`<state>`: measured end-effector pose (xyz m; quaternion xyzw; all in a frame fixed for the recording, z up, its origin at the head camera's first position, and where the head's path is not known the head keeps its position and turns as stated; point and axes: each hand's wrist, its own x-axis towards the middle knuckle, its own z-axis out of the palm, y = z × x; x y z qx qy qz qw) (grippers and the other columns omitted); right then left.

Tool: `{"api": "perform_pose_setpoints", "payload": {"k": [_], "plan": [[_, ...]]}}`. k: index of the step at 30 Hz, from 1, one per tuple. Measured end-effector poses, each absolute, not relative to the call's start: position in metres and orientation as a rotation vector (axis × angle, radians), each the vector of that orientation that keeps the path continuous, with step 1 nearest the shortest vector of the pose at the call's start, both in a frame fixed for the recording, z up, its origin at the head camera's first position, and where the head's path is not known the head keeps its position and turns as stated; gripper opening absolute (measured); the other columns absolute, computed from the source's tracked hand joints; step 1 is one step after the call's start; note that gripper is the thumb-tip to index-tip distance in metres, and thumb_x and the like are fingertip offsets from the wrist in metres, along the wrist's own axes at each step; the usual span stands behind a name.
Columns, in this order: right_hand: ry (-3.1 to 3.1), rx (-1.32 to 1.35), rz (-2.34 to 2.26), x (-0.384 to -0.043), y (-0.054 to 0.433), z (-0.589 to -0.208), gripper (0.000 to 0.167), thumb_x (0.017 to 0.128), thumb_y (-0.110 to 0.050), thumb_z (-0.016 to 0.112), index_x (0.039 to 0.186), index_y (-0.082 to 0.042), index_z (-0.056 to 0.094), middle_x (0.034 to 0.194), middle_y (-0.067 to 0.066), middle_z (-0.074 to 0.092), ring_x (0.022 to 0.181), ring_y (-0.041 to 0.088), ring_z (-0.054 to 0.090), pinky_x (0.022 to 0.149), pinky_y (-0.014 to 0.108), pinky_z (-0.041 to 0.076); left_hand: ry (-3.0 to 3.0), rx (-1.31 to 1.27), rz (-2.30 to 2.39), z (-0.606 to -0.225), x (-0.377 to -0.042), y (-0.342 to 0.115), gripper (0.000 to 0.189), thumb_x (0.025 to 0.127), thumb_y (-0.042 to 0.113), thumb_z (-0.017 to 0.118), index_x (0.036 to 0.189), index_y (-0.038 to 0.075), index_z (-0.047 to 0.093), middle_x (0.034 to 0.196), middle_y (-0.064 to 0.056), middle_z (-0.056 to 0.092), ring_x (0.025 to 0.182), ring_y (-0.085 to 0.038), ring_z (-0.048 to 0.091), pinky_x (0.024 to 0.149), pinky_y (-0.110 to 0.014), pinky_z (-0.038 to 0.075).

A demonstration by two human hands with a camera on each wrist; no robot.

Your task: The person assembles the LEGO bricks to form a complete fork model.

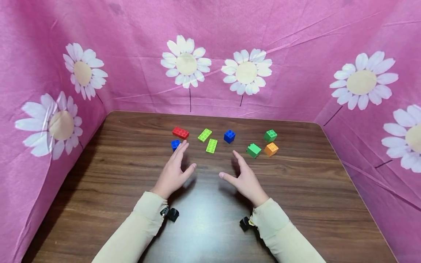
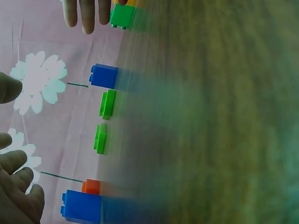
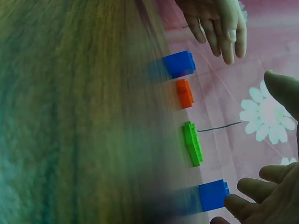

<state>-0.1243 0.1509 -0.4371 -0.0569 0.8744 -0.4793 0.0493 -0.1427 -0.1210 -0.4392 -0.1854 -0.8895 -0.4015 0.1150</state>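
Observation:
My left hand is held over the table with fingers extended and thumb apart, holding nothing. Its fingertips overlap a small blue brick in the head view. My right hand mirrors it, also holding nothing, below a second blue brick. Behind the left hand lies a red brick. Between the hands and farther back lie two flat lime-green bricks, one beyond the other. To the right sit a green brick on its side, another green brick and an orange brick.
The bricks lie on a brown wood-grain table. Pink cloth with white daisies surrounds its back and sides. A small black wrist camera sits at the left sleeve, another black camera at the right.

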Motion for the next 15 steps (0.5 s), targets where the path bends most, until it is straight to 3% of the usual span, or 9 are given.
{"api": "perform_pose_setpoints", "payload": {"k": [15], "plan": [[2.625,-0.226,-1.494,-0.142,0.139,-0.444,0.09,0.084,-0.042,0.081,0.154,-0.007,0.035,0.151,0.016,0.047,0.14,0.031,0.043,0.115,0.047,0.032,-2.659,-0.459,-1.318,-0.443,-0.16,-0.115,0.07,0.094,0.025,0.07,0.153,0.007,0.037,0.158,-0.011,0.039,0.143,-0.027,0.039,0.116,-0.045,0.031]]}}
